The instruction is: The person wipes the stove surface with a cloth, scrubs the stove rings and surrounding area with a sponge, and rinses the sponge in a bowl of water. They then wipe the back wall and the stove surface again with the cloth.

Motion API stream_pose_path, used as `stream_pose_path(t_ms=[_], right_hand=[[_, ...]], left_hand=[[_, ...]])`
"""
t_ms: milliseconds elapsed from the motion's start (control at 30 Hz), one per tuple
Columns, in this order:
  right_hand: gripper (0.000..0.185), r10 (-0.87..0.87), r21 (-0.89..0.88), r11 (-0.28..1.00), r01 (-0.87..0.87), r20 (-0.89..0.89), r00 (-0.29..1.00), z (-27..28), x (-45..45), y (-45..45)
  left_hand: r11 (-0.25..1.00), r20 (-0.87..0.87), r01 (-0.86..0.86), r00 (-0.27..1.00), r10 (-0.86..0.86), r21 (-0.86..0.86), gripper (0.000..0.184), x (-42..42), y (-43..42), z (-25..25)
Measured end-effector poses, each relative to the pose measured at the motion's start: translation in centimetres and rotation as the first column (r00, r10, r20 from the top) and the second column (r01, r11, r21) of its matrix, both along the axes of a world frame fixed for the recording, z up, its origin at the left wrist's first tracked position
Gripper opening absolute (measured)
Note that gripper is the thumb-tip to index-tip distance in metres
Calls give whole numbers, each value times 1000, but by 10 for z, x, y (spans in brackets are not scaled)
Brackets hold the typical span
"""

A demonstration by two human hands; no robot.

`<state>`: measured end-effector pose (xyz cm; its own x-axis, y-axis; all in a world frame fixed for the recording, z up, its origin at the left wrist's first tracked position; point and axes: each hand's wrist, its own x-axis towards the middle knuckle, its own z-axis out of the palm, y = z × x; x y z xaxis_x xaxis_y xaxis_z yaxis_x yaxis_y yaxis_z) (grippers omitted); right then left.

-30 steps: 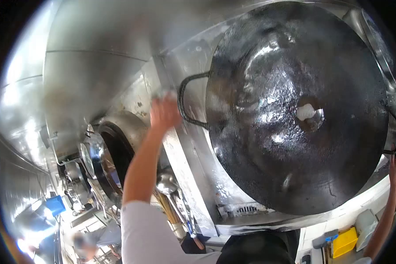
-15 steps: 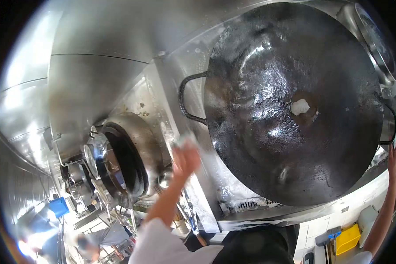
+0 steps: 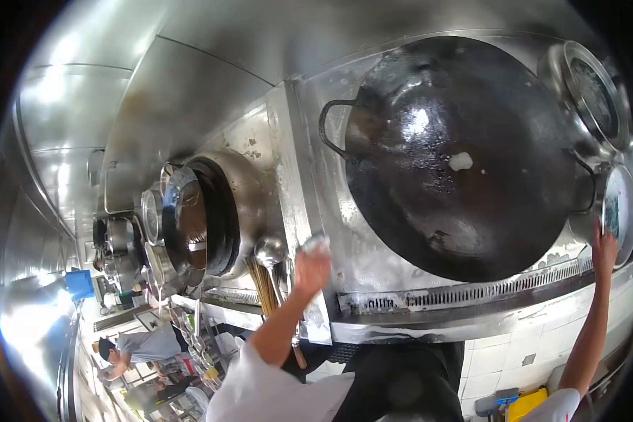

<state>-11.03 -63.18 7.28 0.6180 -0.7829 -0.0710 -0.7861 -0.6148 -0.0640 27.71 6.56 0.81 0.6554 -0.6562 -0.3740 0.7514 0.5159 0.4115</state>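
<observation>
A large black wok (image 3: 499,211) with two loop handles sits on the steel stove, its inside shiny. Near the middle of it lies a small white lump (image 3: 461,162). My left hand (image 3: 311,271) is above the steel ledge, left of the wok. Its fingers are closed around something greyish, too blurred to name. At the far right, my right hand (image 3: 604,252) grips the near edge of a round metal pan (image 3: 600,200), which stands beside the wok's right handle. What is inside that pan is hard to make out.
A second wok (image 3: 221,211) stands to the left. A ladle (image 3: 271,250) and a bamboo brush (image 3: 261,287) lie between it and my left arm. Another round metal pot (image 3: 566,91) is at back right. A slotted drain (image 3: 471,290) runs along the front. A co-worker (image 3: 144,352) bends at lower left.
The camera view has shifted, so the wok appears smaller and more of the right side shows. My left hand appears slightly lower and further right. My right hand stays at the round pan.
</observation>
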Motion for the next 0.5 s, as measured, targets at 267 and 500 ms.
stream_pose_path(t_ms=[267, 500], right_hand=[[50, 34, -101, 994, -30, 37, 999, 14, 20, 27], [48, 242, -178, 961, -212, 168, 955, 47, 6, 53]], left_hand=[[-74, 41, -825, 117, -992, 560, 44, 45, -47, 40], [-144, 133, -697, 327, -936, 702, 35, -118, -53, 76]])
